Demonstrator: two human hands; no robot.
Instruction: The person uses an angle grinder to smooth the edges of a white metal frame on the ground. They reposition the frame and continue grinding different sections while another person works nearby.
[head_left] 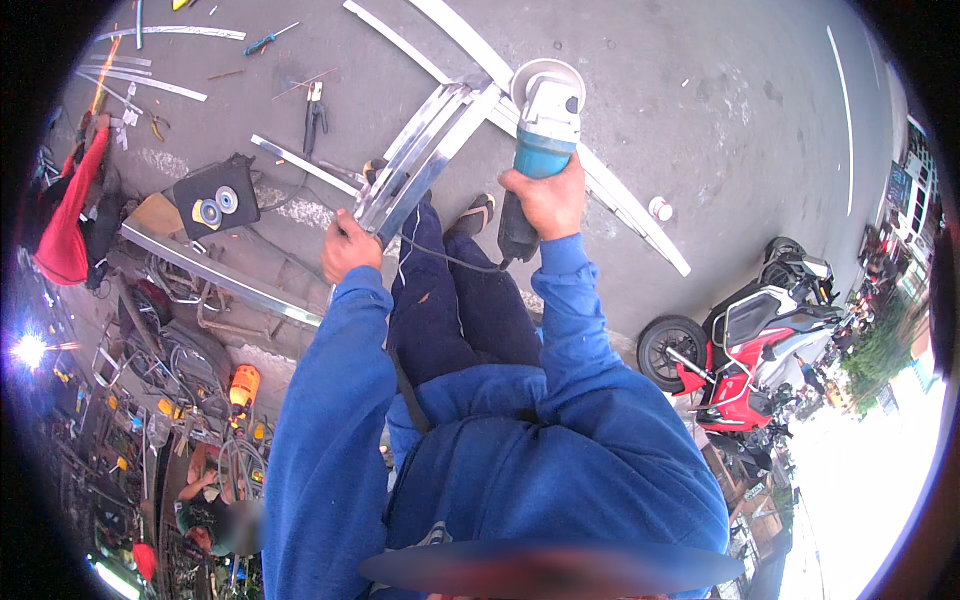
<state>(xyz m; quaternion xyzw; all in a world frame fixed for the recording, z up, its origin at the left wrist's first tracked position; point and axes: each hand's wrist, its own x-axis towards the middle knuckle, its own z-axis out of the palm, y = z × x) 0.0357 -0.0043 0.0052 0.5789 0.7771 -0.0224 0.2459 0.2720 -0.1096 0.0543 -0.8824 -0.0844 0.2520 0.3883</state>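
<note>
My right hand (pixel 552 198) is wrapped round the body of a teal and black angle grinder (pixel 547 148). Its round disc end points away from me, close to the corner of a shiny metal frame (pixel 440 158) made of several square tubes. Whether the disc touches the metal I cannot tell. At the frame's near end, my left hand (pixel 350 247) is closed on a tube. Long pale metal bars (pixel 625 210) run under the frame's far end and slant down to the right. The grinder's dark cord (pixel 455 262) hangs across my legs.
A welding electrode holder (pixel 315 115) and a screwdriver (pixel 268 40) lie on the pavement. To the left are a black bag-like piece (pixel 240 178) carrying discs and a person in red (pixel 80 225). A red motorcycle (pixel 735 375) stands right. Bright welding light (pixel 29 350) glares far left.
</note>
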